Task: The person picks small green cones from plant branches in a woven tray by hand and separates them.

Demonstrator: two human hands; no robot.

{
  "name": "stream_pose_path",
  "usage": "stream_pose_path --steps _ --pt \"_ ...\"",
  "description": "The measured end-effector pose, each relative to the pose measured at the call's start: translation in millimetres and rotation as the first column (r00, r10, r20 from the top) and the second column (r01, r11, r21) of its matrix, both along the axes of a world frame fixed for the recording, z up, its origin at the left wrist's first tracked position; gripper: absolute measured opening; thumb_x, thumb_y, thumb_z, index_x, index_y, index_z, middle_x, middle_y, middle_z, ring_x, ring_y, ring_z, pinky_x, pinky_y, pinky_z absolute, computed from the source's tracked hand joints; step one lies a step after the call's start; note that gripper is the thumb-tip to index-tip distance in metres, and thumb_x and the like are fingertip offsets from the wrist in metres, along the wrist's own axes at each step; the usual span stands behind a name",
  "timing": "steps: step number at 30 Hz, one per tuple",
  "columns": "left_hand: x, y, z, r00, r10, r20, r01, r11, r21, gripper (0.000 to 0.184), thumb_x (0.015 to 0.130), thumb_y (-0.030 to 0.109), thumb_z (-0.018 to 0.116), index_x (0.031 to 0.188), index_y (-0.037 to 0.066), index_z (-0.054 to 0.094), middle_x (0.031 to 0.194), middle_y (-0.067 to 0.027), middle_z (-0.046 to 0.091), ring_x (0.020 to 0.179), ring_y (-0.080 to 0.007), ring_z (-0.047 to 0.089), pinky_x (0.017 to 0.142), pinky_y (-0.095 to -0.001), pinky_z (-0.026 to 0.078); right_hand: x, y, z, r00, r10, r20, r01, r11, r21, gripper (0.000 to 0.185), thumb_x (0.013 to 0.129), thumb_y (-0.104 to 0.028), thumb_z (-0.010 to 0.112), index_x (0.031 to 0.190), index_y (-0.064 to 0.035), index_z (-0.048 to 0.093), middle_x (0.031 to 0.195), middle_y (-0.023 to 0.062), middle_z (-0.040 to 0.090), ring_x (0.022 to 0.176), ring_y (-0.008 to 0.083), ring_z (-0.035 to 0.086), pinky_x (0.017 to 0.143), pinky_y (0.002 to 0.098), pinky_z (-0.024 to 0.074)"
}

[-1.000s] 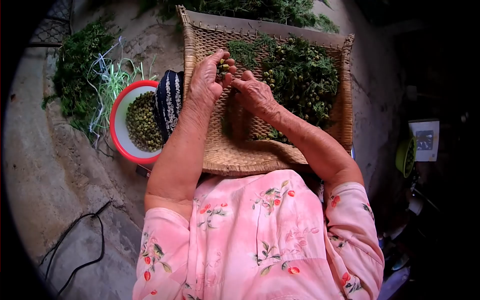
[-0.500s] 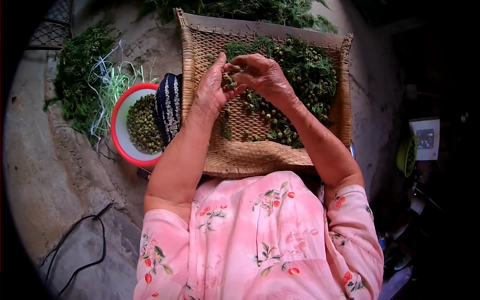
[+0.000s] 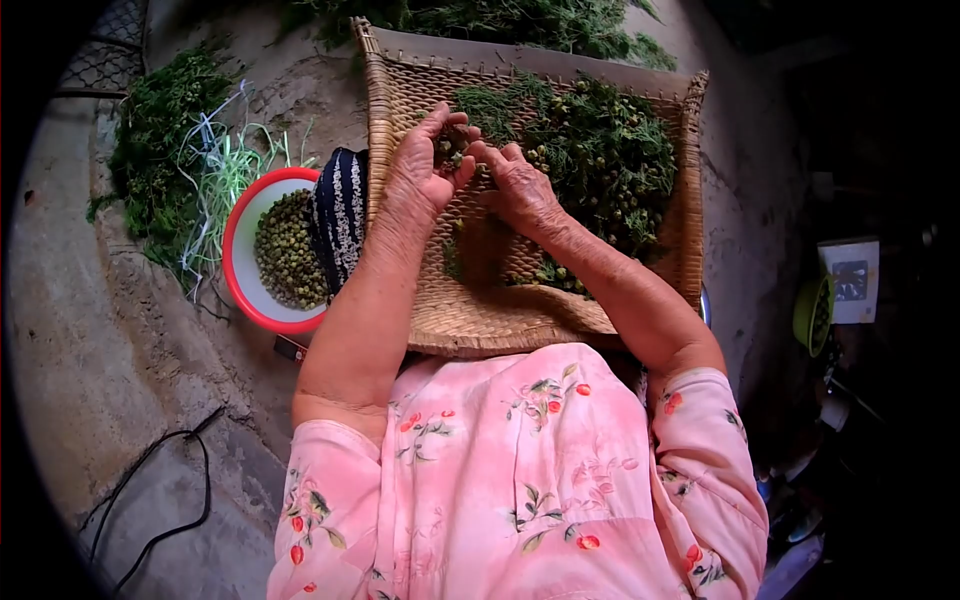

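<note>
My left hand is cupped palm up over the woven basket tray, with a few small round green cones in its fingers. Close beside it, the fingers of my right hand are pinched together at the left fingertips. Whatever sits in that pinch is too small to make out. Feathery green sprigs carrying similar cones are heaped in the right half of the tray, partly behind my right hand and forearm.
Left of the tray stands a red-rimmed white bowl of loose cones, with a dark patterned cloth over its right side. Beyond are pale plastic strings and piled greenery. A black cable lies on the floor; a green bowl stands far right.
My right hand has moved slightly down and turned, its fingers now pointing at my left fingertips. My left palm has opened upward a little, showing the cones more clearly.
</note>
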State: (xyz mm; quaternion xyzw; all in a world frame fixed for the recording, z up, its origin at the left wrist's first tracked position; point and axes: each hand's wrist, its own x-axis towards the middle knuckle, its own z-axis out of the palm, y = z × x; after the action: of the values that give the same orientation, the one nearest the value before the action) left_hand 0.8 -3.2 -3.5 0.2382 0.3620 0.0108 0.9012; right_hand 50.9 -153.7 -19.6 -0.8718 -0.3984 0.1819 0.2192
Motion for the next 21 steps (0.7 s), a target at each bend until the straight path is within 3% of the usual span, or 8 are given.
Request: stream_pose_path --steps 6,9,12,15,18,20,21 --pt "0.0 -0.6 5.3 1.0 0.011 -0.008 -0.011 0.999 0.034 0.03 0.087 0.036 0.057 0.089 0.006 0.061 0.079 -0.0081 0.063 0.066 -0.018 0.062 0.048 -0.0251 0.052 -2.0 2.3 -11.6 0.999 0.042 0.016 -0.043 0.997 0.057 0.041 0.071 -0.004 0.062 0.11 -0.0117 0.05 0.103 0.0176 0.048 0.091 0.0381 0.055 0.074 0.0443 0.0477" --pt "0.1 -0.7 2.6 0.999 0.025 -0.027 -0.024 0.999 0.034 0.03 0.088 0.036 0.055 0.09 0.006 0.06 0.079 -0.0082 0.062 0.067 -0.0189 0.061 0.052 -0.0278 0.054 4.0 -0.4 -25.3 0.999 0.045 0.005 -0.045 0.979 0.197 0.031 0.071 -0.002 0.06 0.1 -0.0077 0.056 0.096 0.0185 0.05 0.087 0.0374 0.054 0.072 0.0439 0.0464" --pt "-1.2 -1.6 -7.4 0.998 0.051 -0.048 -0.051 0.999 -0.011 0.03 0.09 0.035 0.053 0.09 0.005 0.06 0.079 -0.0087 0.059 0.073 -0.0216 0.06 0.062 -0.0346 0.056 6.8 0.7 -21.1 0.999 -0.048 -0.01 0.049 0.954 0.296 0.021 0.07 -0.001 0.062 0.09 -0.0047 0.059 0.084 0.0172 0.052 0.082 0.035 0.054 0.069 0.0419 0.0453" --pt "-1.4 -4.8 -8.2 0.995 0.074 -0.07 -0.075 0.997 -0.005 0.032 0.09 0.036 0.052 0.089 0.005 0.06 0.079 -0.009 0.059 0.073 -0.0219 0.06 0.064 -0.0353 0.056 14.7 3.6 8.8 0.991 -0.13 -0.014 0.123 0.891 0.438 0.017 0.07 -0.004 0.067 0.085 -0.0038 0.06 0.08 0.014 0.054 0.073 0.0304 0.056 0.062 0.0382 0.046" --pt "-1.3 -9.6 -5.7 0.996 0.076 -0.054 -0.076 0.997 0.003 0.032 0.09 0.037 0.052 0.09 0.005 0.058 0.083 -0.0086 0.056 0.078 -0.0209 0.056 0.064 -0.0352 0.055 12.2 8.4 34.3 0.987 -0.13 -0.092 0.158 0.865 0.477 0.018 0.072 -0.006 0.068 0.088 -0.0037 0.061 0.081 0.0122 0.055 0.071 0.0252 0.058 0.063 0.0351 0.0477" --pt "0.0 -11.9 -2.1 0.996 0.074 -0.038 -0.073 0.997 0.027 0.032 0.09 0.038 0.052 0.09 0.006 0.056 0.084 -0.0084 0.053 0.081 -0.0204 0.053 0.062 -0.0348 0.055 8.5 13.7 37.7 0.949 -0.003 -0.314 0.202 0.773 0.601 0.018 0.077 -0.008 0.067 0.094 -0.0031 0.062 0.083 0.0092 0.056 0.073 0.0187 0.06 0.062 0.0299 0.0497" --pt "1.0 -12.5 -1.4 0.994 0.083 -0.072 -0.083 0.997 0.0 0.031 0.09 0.038 0.053 0.09 0.007 0.057 0.085 -0.0076 0.055 0.081 -0.02 0.054 0.065 -0.0372 0.054 7.1 14.2 41.3 0.949 -0.005 -0.316 0.204 0.773 0.601 0.018 0.077 -0.008 0.067 0.094 -0.0031 0.062 0.083 0.0092 0.056 0.073 0.0187 0.06 0.062 0.0299 0.0497"
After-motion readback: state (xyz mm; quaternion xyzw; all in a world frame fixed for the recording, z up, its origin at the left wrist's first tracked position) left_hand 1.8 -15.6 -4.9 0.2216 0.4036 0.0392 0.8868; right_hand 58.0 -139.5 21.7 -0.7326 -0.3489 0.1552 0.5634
